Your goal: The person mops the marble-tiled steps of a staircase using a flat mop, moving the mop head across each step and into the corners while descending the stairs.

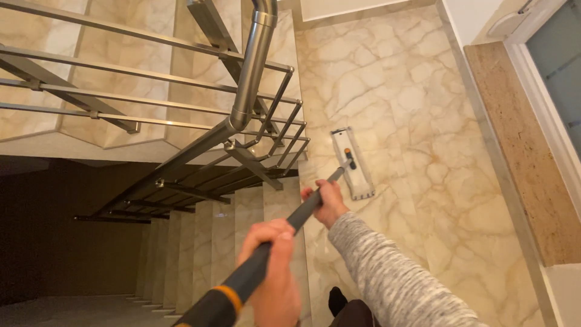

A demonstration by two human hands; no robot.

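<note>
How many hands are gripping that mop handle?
2. The right hand grips the mop pole lower down, nearer the flat mop head; the left hand holds the upper end, closest to the camera.

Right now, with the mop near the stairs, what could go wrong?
1. The flat mop head lies close to the top step; it may slip over the edge.
2. Both the left hand and right hand grip the mop handle, so neither holds the metal railing.
</note>
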